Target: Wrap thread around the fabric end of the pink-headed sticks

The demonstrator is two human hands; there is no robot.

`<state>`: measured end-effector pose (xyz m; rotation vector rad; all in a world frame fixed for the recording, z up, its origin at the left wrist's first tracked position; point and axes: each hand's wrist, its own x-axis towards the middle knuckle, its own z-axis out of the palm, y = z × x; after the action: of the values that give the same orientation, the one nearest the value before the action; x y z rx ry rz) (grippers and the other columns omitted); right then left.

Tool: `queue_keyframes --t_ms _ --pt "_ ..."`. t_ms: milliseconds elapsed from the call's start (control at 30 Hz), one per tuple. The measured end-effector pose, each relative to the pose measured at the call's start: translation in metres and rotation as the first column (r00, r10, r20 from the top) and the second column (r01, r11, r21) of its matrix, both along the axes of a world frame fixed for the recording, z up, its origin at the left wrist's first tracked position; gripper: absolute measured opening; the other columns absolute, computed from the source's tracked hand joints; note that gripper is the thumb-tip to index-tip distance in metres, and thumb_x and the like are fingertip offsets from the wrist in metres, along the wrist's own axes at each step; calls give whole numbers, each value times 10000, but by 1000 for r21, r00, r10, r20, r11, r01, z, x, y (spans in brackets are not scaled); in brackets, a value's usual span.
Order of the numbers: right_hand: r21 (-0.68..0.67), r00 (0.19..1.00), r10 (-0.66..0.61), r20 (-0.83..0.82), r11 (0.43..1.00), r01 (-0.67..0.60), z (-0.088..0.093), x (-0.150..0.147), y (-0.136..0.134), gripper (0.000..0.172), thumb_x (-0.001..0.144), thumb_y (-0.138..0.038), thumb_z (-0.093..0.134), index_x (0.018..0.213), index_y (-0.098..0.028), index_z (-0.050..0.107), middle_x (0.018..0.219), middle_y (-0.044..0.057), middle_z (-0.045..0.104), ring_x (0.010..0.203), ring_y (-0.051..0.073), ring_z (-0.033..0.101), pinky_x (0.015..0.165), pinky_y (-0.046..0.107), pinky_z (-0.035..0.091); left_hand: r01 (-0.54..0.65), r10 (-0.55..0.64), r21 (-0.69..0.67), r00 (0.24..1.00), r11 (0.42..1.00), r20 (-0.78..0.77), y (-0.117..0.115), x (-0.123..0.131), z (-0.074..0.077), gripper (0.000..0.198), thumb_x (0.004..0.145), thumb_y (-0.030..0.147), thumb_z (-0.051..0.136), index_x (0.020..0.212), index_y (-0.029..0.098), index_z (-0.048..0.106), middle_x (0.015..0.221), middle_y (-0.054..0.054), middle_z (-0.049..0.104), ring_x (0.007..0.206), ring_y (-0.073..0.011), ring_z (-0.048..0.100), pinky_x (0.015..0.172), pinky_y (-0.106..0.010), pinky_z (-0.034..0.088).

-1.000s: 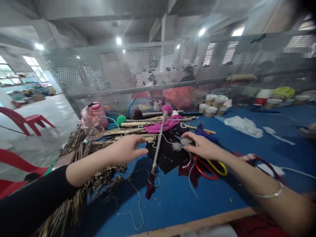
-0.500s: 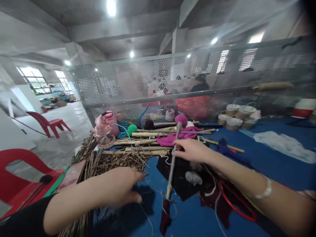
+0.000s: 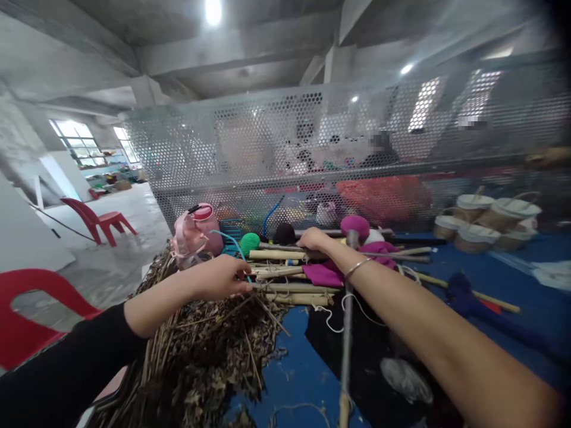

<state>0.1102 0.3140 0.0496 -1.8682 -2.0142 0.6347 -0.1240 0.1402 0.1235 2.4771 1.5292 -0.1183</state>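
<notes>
I see the sticks [image 3: 292,288] lying at the far side of the table [image 3: 292,356], long axes running mostly left to right across my view, roughly along the mesh panel [image 3: 241,172] behind them. The left hand [image 3: 222,277] is at their left ends, half spread, its thumb parted from the fingers and nothing gripped. The right hand [image 3: 314,239] reaches over the pile, knuckles up; its fingertips are hidden from me, so I cannot tell how far they are parted or what they hold. A grey stick [image 3: 347,351] lies crosswise to the others, pointing away from me and passing under the right forearm towards a magenta ball [image 3: 355,226]. Dried plants [image 3: 209,362] border the left; blue table surface shows between them and the black cloth [image 3: 328,342].
</notes>
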Motion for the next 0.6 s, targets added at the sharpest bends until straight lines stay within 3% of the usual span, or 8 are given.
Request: queue_keyframes --t_ms 133,267,367,433,467,533,600 --pt "83 947 20 -321 997 7 22 -3 3 226 830 -286 459 654 -164 531 448 -22 472 462 105 499 503 209 390 -28 27 54 1000 998 13 31 1 -3 413 783 421 496 1070 145 608 977 -95 672 819 -204 614 705 -275 422" --pt "165 814 91 -574 986 5 81 -12 0 196 918 -233 279 760 -205 391 453 -106 284 334 48 254 406 150 289 -106 74 161 979 981 189 67 13 0 582 747 458 550 1217 118 498 1075 -119 635 931 -229 594 790 -299 421" --pt "190 602 196 -774 979 -75 129 -27 -13 197 915 -216 314 720 -208 339 463 -111 243 327 41 165 364 145 163 -269 163 151 854 951 495 88 35 9 906 709 488 611 1401 91 182 1173 -183 567 930 -238 602 761 -306 444" --pt "224 502 272 -821 962 -155 154 -40 -27 212 913 -210 333 702 -202 342 467 -106 254 329 36 147 361 150 130 -326 228 28 717 945 659 95 55 16 1041 707 479 634 1423 134 -38 1157 -196 567 781 -209 638 646 -291 463" --pt "243 474 303 -827 952 -184 165 -46 -33 221 918 -213 328 698 -200 347 470 -103 259 331 35 146 362 152 127 -309 249 -43 669 950 700 98 64 17 1037 718 461 635 1422 157 -62 1142 -190 576 718 -191 641 593 -275 459" --pt "280 431 336 -837 941 -189 185 -55 -43 240 928 -222 312 692 -198 348 478 -99 259 336 34 151 368 152 136 -227 274 -164 640 960 718 100 82 15 910 751 421 617 1424 174 55 1113 -166 597 647 -162 637 524 -244 445" --pt "315 410 346 -844 938 -143 204 -59 -45 254 936 -236 295 690 -199 345 488 -94 264 340 34 169 377 151 162 -202 293 -212 677 956 675 104 93 6 641 798 397 562 1340 147 329 1036 -131 638 600 -144 630 494 -226 442"
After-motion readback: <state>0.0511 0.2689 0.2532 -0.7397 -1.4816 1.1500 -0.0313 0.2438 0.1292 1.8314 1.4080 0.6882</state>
